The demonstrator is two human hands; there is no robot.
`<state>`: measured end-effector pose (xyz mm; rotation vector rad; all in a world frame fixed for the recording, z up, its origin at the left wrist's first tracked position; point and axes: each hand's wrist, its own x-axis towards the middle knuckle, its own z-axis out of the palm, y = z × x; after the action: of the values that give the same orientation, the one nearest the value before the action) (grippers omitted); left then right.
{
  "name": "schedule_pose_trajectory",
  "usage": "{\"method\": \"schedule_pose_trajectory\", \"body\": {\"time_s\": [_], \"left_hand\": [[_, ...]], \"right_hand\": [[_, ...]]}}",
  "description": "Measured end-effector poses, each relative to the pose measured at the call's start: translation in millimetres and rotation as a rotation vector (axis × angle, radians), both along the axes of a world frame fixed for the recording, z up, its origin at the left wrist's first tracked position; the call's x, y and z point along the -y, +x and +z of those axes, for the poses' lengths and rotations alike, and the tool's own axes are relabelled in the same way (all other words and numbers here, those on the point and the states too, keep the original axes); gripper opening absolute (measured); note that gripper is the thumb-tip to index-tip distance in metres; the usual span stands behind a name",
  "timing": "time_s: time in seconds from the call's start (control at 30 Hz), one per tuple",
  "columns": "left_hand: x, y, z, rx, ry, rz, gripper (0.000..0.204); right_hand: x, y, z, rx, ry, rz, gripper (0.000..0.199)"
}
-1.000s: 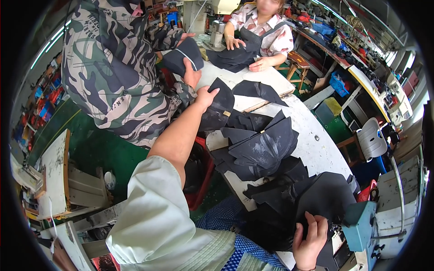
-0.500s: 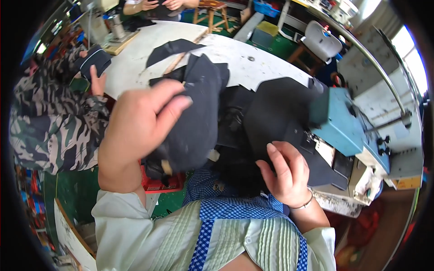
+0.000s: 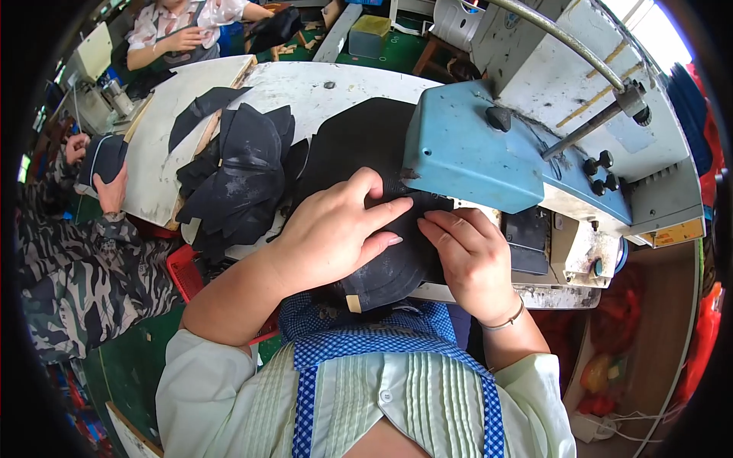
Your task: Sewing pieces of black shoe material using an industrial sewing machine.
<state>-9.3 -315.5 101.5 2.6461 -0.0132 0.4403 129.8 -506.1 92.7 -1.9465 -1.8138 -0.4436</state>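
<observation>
A dusty black material piece (image 3: 385, 276) with a small cream tab at its lower edge lies before me, by the head of a blue industrial sewing machine (image 3: 473, 145). My left hand (image 3: 336, 225) rests on it, thumb and index finger apart and pointing toward the machine head. At the piece's right side, my right hand (image 3: 469, 263) has its fingers pressed together on the black material, just below the head. The machine head hides the spot where the material goes under it. A broad black sheet (image 3: 351, 141) spreads behind my hands.
A stack of black cut pieces (image 3: 240, 164) lies on the white table (image 3: 305, 80) to the left. A red basket (image 3: 183, 275) sits below it. A co-worker in camouflage (image 3: 99, 282) holds a dark item at the left; another person (image 3: 183, 34) works across the table.
Both hands have come together at the machine head. The tabbed black piece has moved right, from under my left hand to the machine. My view has shifted toward the right.
</observation>
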Motion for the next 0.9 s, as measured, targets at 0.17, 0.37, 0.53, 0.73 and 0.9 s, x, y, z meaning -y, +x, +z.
{"method": "schedule_pose_trajectory", "body": {"time_s": [0.17, 0.37, 0.53, 0.73, 0.9], "left_hand": [[-2, 10, -2, 0.064, 0.109, -0.092, 0.040], [-6, 18, 5, 0.022, -0.036, -0.151, 0.035], [-12, 23, 14, -0.087, -0.098, -0.176, 0.035], [-5, 24, 5, 0.061, 0.085, -0.126, 0.027], [-8, 27, -4, 0.098, 0.131, -0.134, 0.031]], "right_hand": [[0, 5, -2, -0.100, 0.065, 0.044, 0.038], [-2, 10, -4, -0.182, 0.036, 0.070, 0.034], [-4, 9, -4, -0.191, 0.047, 0.046, 0.033], [-3, 9, -10, -0.168, 0.062, 0.020, 0.031], [-4, 12, -10, -0.156, 0.064, 0.020, 0.030]]}}
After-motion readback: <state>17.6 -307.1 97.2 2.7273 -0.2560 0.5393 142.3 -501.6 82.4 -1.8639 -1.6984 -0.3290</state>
